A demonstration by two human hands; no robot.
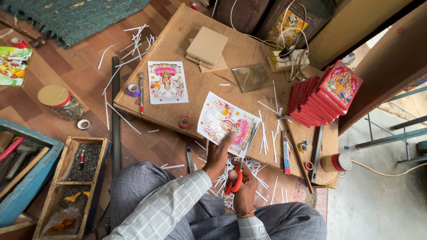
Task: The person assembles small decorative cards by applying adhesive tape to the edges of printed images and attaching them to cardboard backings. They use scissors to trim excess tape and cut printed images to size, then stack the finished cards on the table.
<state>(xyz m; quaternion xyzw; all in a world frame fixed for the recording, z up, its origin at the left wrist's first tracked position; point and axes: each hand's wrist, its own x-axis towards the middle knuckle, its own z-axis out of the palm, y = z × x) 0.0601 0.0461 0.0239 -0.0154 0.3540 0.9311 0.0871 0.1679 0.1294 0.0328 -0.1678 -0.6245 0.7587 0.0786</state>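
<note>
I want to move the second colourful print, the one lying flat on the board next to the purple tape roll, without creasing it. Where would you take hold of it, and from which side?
Probably by the near edge of the print. It lies flat on the wooden board, with the tape roll and a red-handled tool crowding its left side, so come from the near right corner, which is bare, and slide a fingertip under.

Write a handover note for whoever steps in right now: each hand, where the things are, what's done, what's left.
Left hand: holds the colourful picture print by its near edge, over the wooden board's front edge.
Right hand: grips red-handled scissors just below the print.
Second print lies flat further left on the board. Stack of red framed pictures stands at the right, cardboard squares and a glass pane at the far side.
Done: many white paper strips lie cut around the lap and board.
Left: the held print looks mid-trim; the second print appears untouched.
</note>
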